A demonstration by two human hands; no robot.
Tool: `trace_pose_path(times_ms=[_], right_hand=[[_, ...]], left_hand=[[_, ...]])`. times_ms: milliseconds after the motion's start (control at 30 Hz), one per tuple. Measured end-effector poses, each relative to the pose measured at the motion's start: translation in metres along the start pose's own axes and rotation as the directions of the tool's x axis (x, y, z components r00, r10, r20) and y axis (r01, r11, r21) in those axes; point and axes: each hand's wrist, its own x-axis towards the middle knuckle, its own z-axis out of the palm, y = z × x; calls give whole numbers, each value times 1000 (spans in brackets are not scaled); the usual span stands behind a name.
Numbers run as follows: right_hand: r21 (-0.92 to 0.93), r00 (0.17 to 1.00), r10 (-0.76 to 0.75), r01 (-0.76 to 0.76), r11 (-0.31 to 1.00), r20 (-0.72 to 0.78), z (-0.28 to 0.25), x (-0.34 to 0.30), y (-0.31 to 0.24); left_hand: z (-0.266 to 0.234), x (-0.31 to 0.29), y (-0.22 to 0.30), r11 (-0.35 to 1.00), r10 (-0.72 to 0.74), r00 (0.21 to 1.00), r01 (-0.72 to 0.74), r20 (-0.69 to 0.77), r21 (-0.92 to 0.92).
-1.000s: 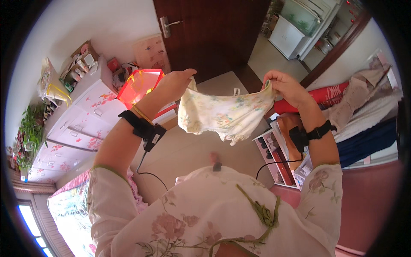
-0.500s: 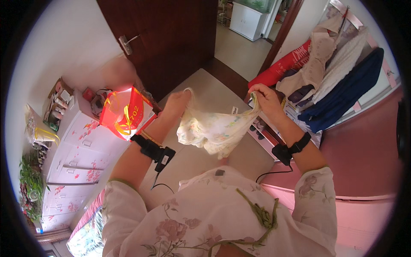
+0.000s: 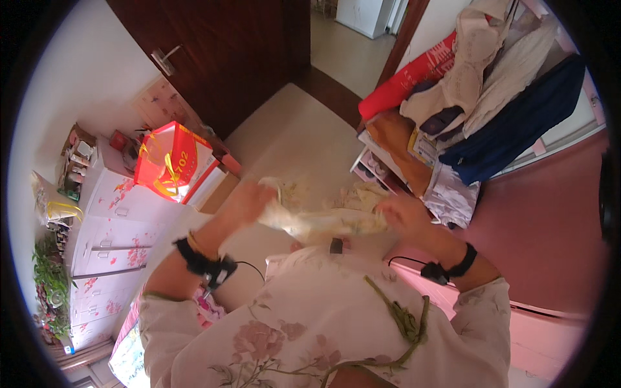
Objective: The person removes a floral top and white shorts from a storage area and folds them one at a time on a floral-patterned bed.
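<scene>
Now lower and bunched, the pale cloth [image 3: 317,216] is grasped by left hand [image 3: 242,202] and right hand [image 3: 402,215]; red bag [image 3: 169,161] far left, clothes pile [image 3: 479,110] right.

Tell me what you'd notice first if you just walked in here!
First, the pale flowery cloth held in the middle, gripped by the left hand and the right hand. Next, the bright red bag with yellow handles on the left, beside the white flowered drawers. At the upper right, a heap of clothes is piled high.
</scene>
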Motion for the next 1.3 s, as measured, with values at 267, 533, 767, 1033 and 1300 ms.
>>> trace_pose_path(times_ms=[267,533,767,1033,1300], right_hand=[[427,718,683,-664,614,135,34,-104,18],[521,724,533,-687,507,437,64,-150,41],[344,595,326,-741,577,735,37,-126,54],[286,916,-190,88,954,354,-29,-14,28],[293,966,-248,217,931,74,-61,115,-21]], left_hand=[[102,-67,-1,953,-105,981,147,165,-264],[137,-87,5,648,98,987,33,126,-761],[154,-56,-44,867,-254,938,329,237,-373],[41,11,19,914,114,981,-166,-159,-371],[-40,47,114,668,716,664,-741,-216,-67]])
